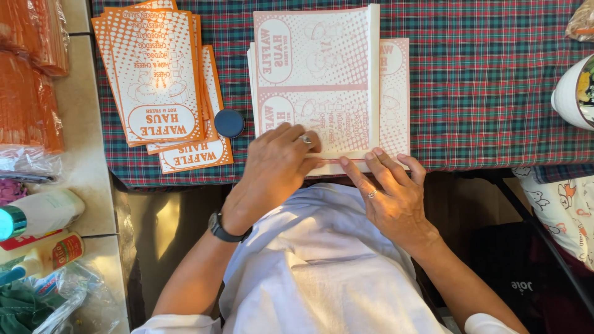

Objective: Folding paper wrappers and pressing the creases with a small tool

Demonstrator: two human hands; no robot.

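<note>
Item: stack of printed paper sheets [322,80], pale red on white, lying flat on the tabletop [482,93] under a plaid red-and-green cloth. The stack sits square to the near edge, directly in front of the person, its lowest margin overhanging slightly; this placing keeps the bottom strip within reach of both hands.

Left hand [278,161]: palm down on the lower left of the top sheet, fingers loosely curled, ring visible, watch on the wrist. Its grip is not closed on anything; it presses the paper flat, apparently to stop the stack sliding.

Right hand [390,185]: fingers extended and laid along the bottom strip of the sheet at the tabletop edge, fingertips bearing on the paper, seemingly running or holding a crease. The grip is open; whether the thumb pinches the margin from below is hidden.

Adjacent: a fanned pile of orange printed bags [161,80] to the left on the same cloth, set clear of the working sheet, probably as a separate lot. A small round dark lid [229,122] lies between the pile and the stack, touching neither hand.

Periphery: orange packets in clear wrap [31,74] and squeeze bottles [43,235] on a side counter at far left; a white bowl [572,93] at the right edge.
</note>
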